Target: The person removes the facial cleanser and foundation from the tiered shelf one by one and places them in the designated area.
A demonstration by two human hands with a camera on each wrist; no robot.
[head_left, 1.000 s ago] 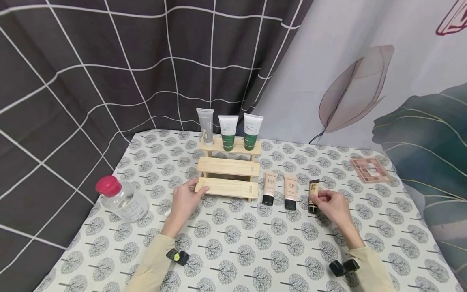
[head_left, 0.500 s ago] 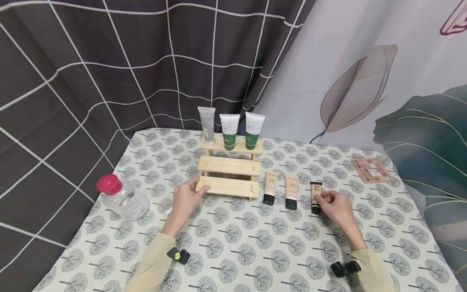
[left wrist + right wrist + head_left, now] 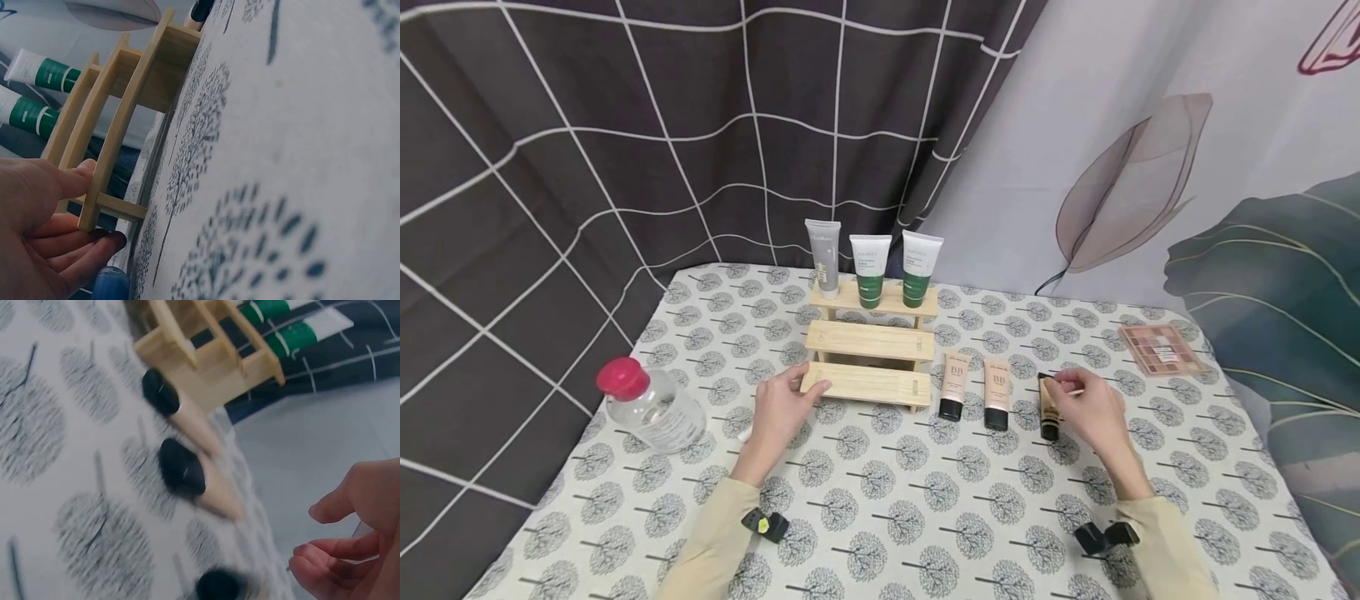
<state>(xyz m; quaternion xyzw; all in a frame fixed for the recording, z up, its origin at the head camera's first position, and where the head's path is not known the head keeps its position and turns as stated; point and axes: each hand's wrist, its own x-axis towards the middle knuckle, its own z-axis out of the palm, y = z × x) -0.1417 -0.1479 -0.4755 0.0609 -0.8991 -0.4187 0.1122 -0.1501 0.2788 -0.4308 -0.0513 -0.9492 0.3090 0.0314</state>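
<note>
A three-step wooden display stand point(image 3: 867, 383) stands on the patterned tablecloth. My left hand point(image 3: 781, 410) grips the left end of its lowest step, thumb on top in the left wrist view. On the top step stand a grey tube point(image 3: 825, 258) and two white-and-green tubes point(image 3: 870, 271). Two pink BB cream tubes point(image 3: 953, 385) with black caps lie to the right of the stand. A small gold tube with a black cap point(image 3: 1049, 417) lies beyond them. Over its far end is my right hand point(image 3: 1092, 407); thumb and fingertips are apart in the right wrist view.
A clear bottle with a red cap point(image 3: 655, 408) stands at the left of the table. An eyeshadow palette point(image 3: 1163, 350) lies at the back right. A dark checked curtain point(image 3: 700, 108) and a pale printed one point(image 3: 1007, 192) hang behind the table.
My right hand has let go of the small gold tube and shifted toward its far end. The tube has turned slightly on the cloth. My left hand keeps its grip on the stand.
</note>
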